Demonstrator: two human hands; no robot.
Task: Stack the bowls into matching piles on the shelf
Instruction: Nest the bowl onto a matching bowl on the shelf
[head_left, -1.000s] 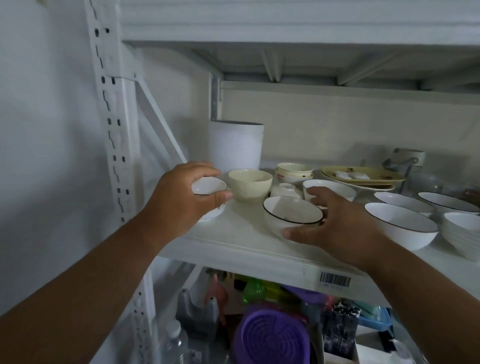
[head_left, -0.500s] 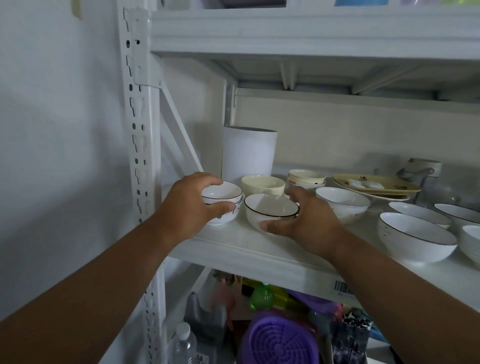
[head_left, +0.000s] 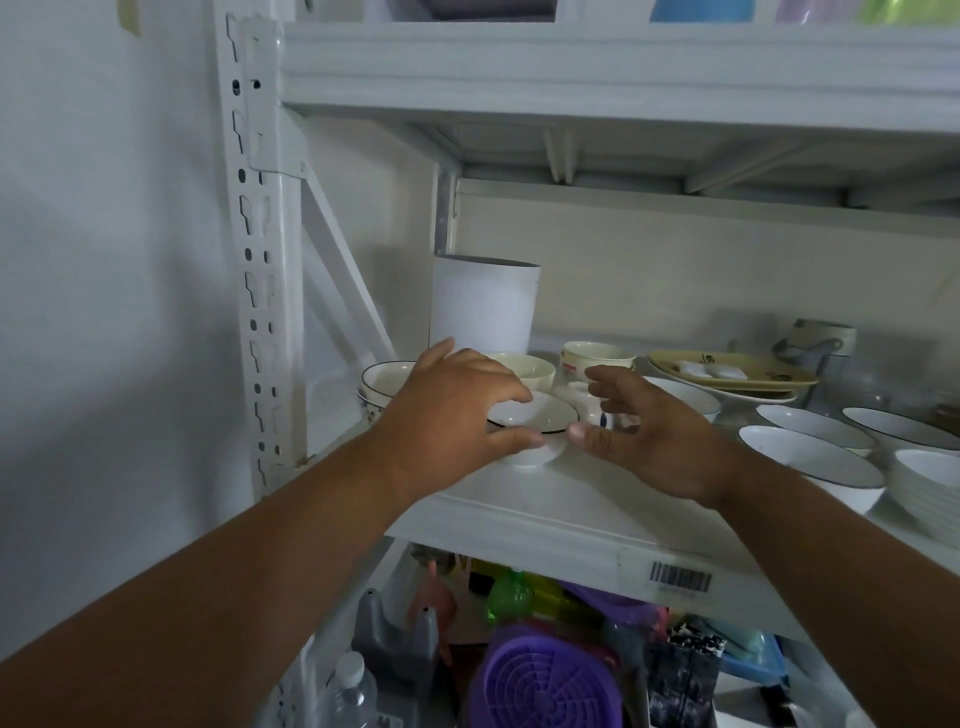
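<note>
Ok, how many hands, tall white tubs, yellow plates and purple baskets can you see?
Hands: 2 (left hand grips the black-rimmed bowl, right hand open)
Tall white tub: 1
Yellow plate: 1
Purple basket: 1
Total: 5

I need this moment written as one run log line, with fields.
phase: handover | left hand: holds black-rimmed bowl | right hand: open, beside bowl | small bowl stack: left on shelf
</note>
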